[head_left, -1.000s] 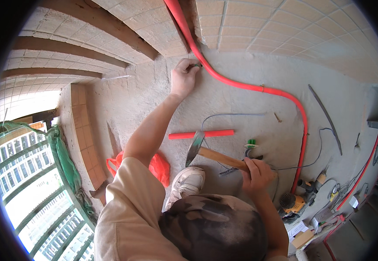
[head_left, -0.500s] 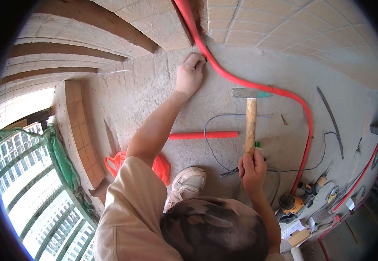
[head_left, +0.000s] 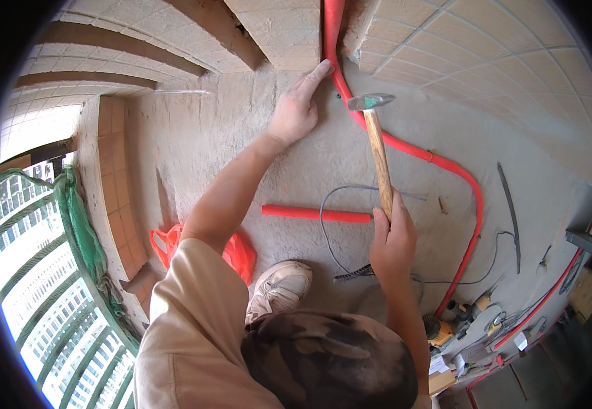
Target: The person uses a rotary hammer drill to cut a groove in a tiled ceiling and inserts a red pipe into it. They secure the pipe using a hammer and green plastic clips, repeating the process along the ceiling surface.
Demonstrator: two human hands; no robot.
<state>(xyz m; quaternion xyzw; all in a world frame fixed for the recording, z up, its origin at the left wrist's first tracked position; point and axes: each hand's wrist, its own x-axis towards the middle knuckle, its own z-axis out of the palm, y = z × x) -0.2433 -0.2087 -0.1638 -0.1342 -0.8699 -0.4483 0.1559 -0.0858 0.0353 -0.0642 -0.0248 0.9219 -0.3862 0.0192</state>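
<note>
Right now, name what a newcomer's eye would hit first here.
Probably the red pipe, curving from the top wall across the floor's right side. Next, perhaps, the wooden-handled hammer in the right hand, its head overlapping the pipe in this view. At far left, the bright barred opening stands out too.

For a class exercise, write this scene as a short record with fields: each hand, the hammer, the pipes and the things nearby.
Left hand: extended to the bent red pipe, seemingly touching it
Right hand: gripping the hammer by its wooden handle
Hammer head: overlaps the bent pipe in view; contact unclear
Short red pipe: lying on the floor
Nearby: red plastic bag, left of the shoe
</note>
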